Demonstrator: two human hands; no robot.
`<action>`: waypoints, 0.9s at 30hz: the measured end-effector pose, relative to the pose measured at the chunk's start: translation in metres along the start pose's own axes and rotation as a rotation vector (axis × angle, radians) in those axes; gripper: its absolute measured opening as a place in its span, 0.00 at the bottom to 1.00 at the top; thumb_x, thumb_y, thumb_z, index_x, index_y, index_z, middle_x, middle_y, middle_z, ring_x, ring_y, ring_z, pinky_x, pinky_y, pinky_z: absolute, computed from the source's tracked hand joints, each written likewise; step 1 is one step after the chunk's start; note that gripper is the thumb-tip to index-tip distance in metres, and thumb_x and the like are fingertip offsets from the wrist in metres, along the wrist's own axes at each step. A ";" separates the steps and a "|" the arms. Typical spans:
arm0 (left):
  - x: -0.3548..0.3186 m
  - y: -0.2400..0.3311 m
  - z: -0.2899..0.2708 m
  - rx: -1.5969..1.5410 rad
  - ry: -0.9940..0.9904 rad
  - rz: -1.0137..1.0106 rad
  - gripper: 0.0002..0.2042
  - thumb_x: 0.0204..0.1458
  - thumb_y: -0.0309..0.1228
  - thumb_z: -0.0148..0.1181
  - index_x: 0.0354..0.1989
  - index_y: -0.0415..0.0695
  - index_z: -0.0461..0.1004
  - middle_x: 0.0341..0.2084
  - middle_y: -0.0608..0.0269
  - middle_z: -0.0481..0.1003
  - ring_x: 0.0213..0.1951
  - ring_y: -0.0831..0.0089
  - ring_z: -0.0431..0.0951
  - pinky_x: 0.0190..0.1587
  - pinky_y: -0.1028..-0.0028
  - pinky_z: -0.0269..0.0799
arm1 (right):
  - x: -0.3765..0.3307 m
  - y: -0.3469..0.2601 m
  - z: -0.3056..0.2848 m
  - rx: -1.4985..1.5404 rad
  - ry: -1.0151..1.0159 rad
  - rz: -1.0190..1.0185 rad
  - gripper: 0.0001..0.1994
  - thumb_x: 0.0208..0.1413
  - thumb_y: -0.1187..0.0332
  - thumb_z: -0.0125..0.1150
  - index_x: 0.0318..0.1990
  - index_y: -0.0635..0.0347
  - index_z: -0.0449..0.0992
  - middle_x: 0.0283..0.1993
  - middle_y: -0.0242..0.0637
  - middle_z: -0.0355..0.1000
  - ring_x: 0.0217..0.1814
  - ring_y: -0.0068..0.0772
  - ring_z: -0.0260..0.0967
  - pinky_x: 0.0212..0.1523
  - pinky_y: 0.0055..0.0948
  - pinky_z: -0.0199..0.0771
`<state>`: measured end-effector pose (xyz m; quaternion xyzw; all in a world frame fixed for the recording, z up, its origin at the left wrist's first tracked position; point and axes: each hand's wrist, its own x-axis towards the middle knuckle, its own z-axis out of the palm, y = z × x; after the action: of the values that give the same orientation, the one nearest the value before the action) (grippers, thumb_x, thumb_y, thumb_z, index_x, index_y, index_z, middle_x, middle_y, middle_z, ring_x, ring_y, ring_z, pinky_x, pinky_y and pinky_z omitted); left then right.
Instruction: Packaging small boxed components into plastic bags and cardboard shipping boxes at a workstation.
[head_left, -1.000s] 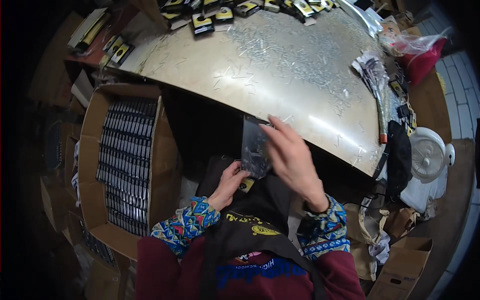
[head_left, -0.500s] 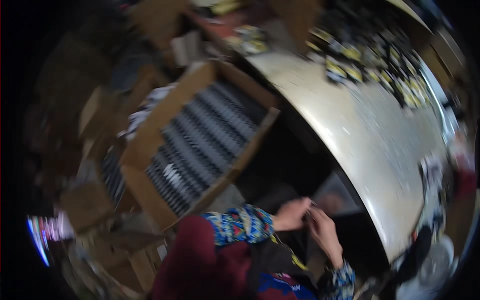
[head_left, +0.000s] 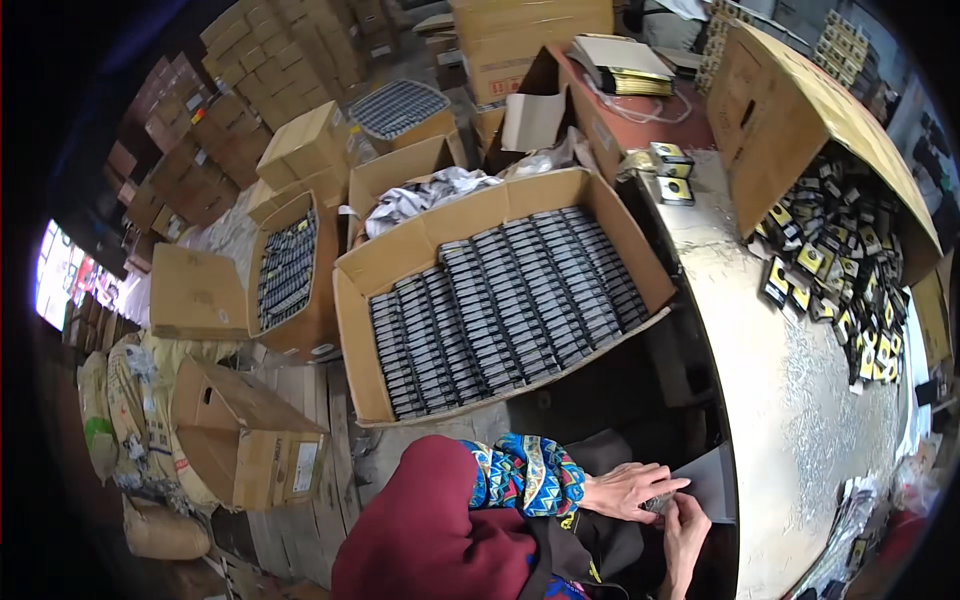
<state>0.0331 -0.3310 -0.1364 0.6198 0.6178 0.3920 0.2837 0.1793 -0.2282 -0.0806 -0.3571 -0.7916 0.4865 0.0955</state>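
Note:
My left hand (head_left: 628,490) and my right hand (head_left: 684,530) meet low in the view, both closed on a grey translucent packet (head_left: 705,482) with a small dark item inside. The packet sits at my lap, next to the near edge of the silver worktable (head_left: 800,420). My left forearm wears a bright patterned cuff over a maroon sleeve. Just beyond my hands stands a big open carton (head_left: 400,262) filled with rows of dark packed items.
A tipped carton (head_left: 800,100) spills several black-and-yellow packets (head_left: 840,270) over the table at right. A second filled carton (head_left: 290,265), closed boxes (head_left: 240,430) and sacks crowd the floor at left. Stacked cartons stand at the back.
The view has swung left from the tabletop toward the cartons on the floor. My hands have dropped to the lower edge, still on the packet.

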 end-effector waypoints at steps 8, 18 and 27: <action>0.053 0.019 -0.017 -0.048 0.152 0.136 0.35 0.36 0.34 0.70 0.56 0.35 0.65 0.37 0.42 0.74 0.40 0.47 0.76 0.43 0.59 0.73 | 0.002 -0.010 -0.048 -0.019 0.243 0.064 0.07 0.55 0.78 0.55 0.39 0.68 0.78 0.23 0.40 0.73 0.24 0.24 0.69 0.28 0.25 0.69; 0.063 0.043 -0.002 -0.071 0.133 -0.019 0.34 0.38 0.27 0.72 0.55 0.38 0.62 0.43 0.47 0.73 0.45 0.51 0.77 0.45 0.63 0.74 | -0.013 0.007 -0.033 -0.025 0.584 -0.326 0.14 0.47 0.75 0.69 0.42 0.64 0.76 0.52 0.45 0.71 0.51 0.42 0.71 0.49 0.32 0.72; 0.064 0.047 -0.001 0.064 0.188 0.160 0.33 0.36 0.23 0.70 0.54 0.39 0.63 0.41 0.47 0.72 0.42 0.48 0.76 0.44 0.63 0.74 | 0.001 0.002 -0.022 -0.160 0.623 -0.412 0.08 0.49 0.76 0.65 0.38 0.65 0.78 0.55 0.47 0.70 0.50 0.44 0.71 0.48 0.35 0.73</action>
<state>0.0533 -0.2712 -0.0879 0.6363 0.6024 0.4501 0.1724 0.1898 -0.2117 -0.0713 -0.3277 -0.8153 0.2620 0.3990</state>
